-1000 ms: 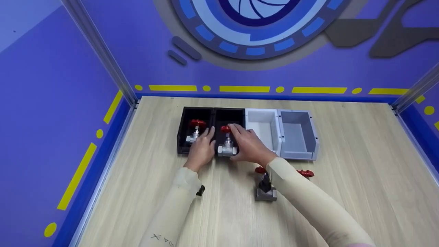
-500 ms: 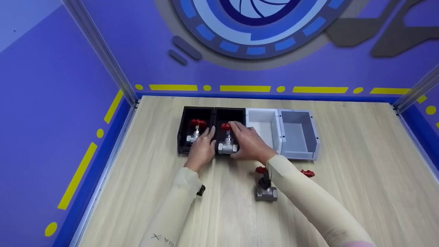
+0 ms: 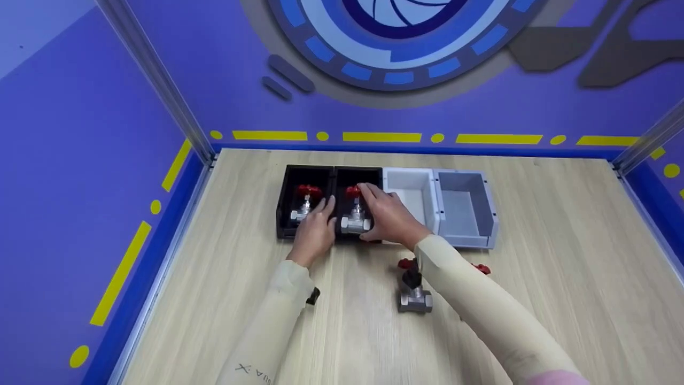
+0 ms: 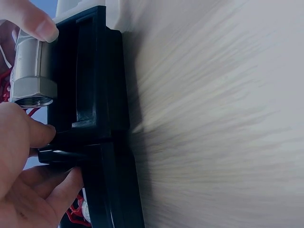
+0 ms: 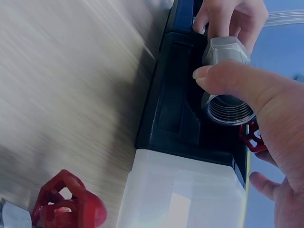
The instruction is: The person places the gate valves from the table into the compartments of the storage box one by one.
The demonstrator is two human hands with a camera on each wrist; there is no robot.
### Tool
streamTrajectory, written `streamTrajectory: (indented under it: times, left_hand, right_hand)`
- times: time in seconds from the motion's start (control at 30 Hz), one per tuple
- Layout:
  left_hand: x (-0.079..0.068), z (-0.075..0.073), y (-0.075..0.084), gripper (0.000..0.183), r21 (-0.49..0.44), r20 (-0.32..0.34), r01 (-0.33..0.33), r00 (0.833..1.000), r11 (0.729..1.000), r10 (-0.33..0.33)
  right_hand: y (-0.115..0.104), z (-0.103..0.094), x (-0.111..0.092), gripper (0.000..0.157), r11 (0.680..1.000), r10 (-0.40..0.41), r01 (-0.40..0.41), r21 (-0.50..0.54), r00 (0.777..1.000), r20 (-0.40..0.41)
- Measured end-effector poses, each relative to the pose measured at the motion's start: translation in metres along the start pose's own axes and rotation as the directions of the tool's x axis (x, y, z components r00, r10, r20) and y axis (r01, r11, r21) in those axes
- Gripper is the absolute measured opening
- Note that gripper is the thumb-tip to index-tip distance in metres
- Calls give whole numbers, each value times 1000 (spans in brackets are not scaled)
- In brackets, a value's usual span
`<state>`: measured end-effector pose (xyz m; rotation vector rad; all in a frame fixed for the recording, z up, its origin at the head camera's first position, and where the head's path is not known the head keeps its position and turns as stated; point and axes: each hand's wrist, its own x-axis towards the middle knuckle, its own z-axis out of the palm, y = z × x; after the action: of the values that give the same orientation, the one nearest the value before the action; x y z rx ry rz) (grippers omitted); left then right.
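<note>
My right hand grips a silver valve with a red handwheel, the thumb on its body and fingers by the wheel. The valve is upright at the second black bin from the left; in the right wrist view its threaded end shows. My left hand pinches the walls where the two black bins meet, thumb on one side and fingers on the other, as the left wrist view shows. Inside the leftmost black bin stands a similar silver valve, partly behind the left hand.
A white bin and a grey bin continue the row to the right. On the wooden table stands a darker valve near my right sleeve. Another red handwheel shows behind that forearm.
My right hand has moved the valve a little farther from me, deeper over the second black bin. The left hand stays on the bin walls.
</note>
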<state>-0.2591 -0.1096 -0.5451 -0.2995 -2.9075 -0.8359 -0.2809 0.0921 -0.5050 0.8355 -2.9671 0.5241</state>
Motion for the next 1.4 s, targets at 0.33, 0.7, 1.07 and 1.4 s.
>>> streamTrajectory:
  times: [0.33,0.7,1.07,1.4]
  left_hand:
    - [1,1,0,55,-5,1,10,1000,1000,-10]
    - [1,2,-1,54,14,-27,-24,999,1000,24]
    - [0,2,-1,54,3,-40,-29,999,1000,29]
    - [0,3,-1,54,8,-41,-27,999,1000,27]
  right_hand:
    - [5,-3,7,120,1000,14,-14,-11,1000,23]
    - [8,0,10,117,1000,-6,6,-29,1000,-16]
    - [12,2,12,115,999,5,-7,-38,999,-43]
    - [13,8,17,115,999,26,-27,-38,999,-30]
